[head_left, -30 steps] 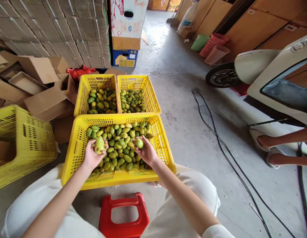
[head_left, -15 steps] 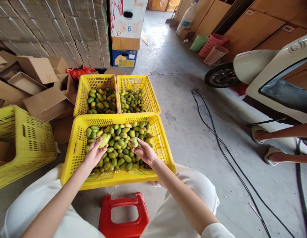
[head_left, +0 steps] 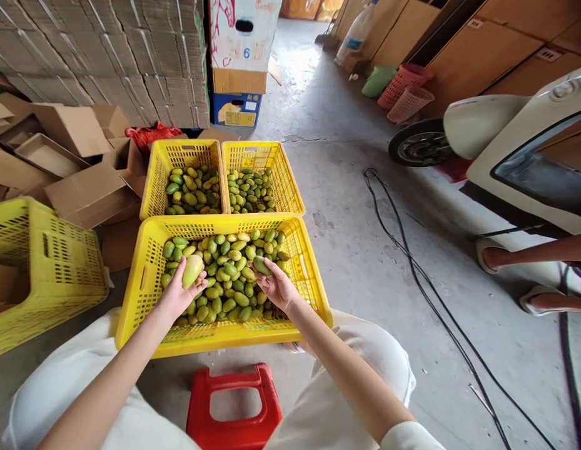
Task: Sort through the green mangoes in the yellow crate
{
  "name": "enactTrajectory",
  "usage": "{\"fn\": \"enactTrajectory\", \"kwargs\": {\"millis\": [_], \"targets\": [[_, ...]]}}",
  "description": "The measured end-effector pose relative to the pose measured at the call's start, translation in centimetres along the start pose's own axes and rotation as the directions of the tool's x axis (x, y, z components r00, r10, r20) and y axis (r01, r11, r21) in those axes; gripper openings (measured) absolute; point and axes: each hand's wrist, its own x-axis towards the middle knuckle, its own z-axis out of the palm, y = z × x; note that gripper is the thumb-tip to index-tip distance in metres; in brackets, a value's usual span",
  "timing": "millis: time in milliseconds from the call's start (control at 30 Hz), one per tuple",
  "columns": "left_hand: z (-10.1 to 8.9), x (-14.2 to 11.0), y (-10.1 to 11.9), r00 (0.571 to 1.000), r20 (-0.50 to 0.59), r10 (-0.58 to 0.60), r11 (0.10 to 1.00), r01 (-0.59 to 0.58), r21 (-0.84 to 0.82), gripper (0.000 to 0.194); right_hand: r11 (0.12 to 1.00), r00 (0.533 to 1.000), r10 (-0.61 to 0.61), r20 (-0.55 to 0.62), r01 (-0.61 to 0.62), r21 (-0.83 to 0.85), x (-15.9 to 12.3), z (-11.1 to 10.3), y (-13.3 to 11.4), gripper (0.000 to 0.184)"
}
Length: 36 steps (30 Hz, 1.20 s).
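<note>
Over the near yellow crate (head_left: pixel 224 349), my left hand (head_left: pixel 178 292) is closed around a pale yellow-green mango (head_left: pixel 192 271). My right hand (head_left: pixel 278 286) grips a smaller, darker green mango (head_left: pixel 261 265) between thumb and fingers. Beneath both hands, a layer of green and yellowish mangoes (head_left: pixel 229 294) fills the crate's bottom. Two more yellow crates stand side by side just beyond: the left one (head_left: pixel 152 181) holds larger mangoes (head_left: pixel 191 190), the right one (head_left: pixel 290 187) holds small green ones (head_left: pixel 250 189).
A red stool (head_left: pixel 234 412) is between my knees. Another yellow crate (head_left: pixel 65 275) and loose cardboard boxes (head_left: pixel 84 190) lie left. Black cables (head_left: pixel 412 269) cross the floor at right, near a white scooter (head_left: pixel 529 144) and a person's legs (head_left: pixel 534 253).
Both mangoes have been turned in my fingers; the left one now stands more upright. My right hand has shifted slightly right. The person's nearer foot at the right has moved right.
</note>
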Motion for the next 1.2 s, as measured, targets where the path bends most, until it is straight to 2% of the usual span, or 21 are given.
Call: {"fn": "enactTrajectory", "kwargs": {"millis": [100,233,467,633,767,900,967,1067,1200], "targets": [[0.2,-0.3,0.0,0.998,0.058,-0.013,1.000,0.013,0.013,0.038,1.000,1.000,-0.008,-0.014,0.009,0.022,-0.1,0.1,-0.1,0.032],[0.0,-0.2,0.0,0.998,0.064,0.015,1.000,-0.016,0.020,0.045,0.999,0.999,-0.026,-0.035,0.028,0.040,-0.1,0.1,-0.1,0.032],[-0.2,-0.1,0.1,0.991,0.073,0.114,0.993,-0.110,-0.053,0.018,0.995,0.998,0.019,-0.053,-0.014,0.098,0.2,0.2,-0.2,0.033],[0.1,-0.6,0.3,0.988,0.078,0.131,0.987,-0.123,-0.099,0.023,0.989,0.995,0.055,-0.080,-0.044,0.140,0.4,-0.4,-0.2,0.024],[0.2,-0.9,0.5,0.992,0.035,0.121,0.986,-0.116,-0.122,0.022,0.997,0.998,-0.021,-0.063,0.025,0.072,0.3,-0.5,-0.1,0.019],[0.5,-0.8,0.4,0.983,0.028,0.184,0.976,-0.179,-0.125,0.016,0.994,0.993,-0.103,-0.052,0.101,-0.043,0.0,0.0,0.1,0.043],[0.7,-0.7,0.3,0.977,-0.034,0.213,0.966,-0.215,-0.140,0.016,0.990,0.990,-0.122,-0.068,0.116,-0.083,-0.1,0.2,0.2,0.044],[0.5,-0.2,0.2,0.971,-0.127,0.204,0.963,-0.222,-0.151,0.021,0.991,0.992,-0.101,-0.080,0.093,-0.099,0.0,0.2,0.2,0.036],[-0.2,0.6,0.3,0.975,-0.148,0.165,0.973,-0.186,-0.139,0.036,0.997,0.996,-0.053,-0.071,0.048,-0.066,0.1,0.0,0.1,0.034]]}}
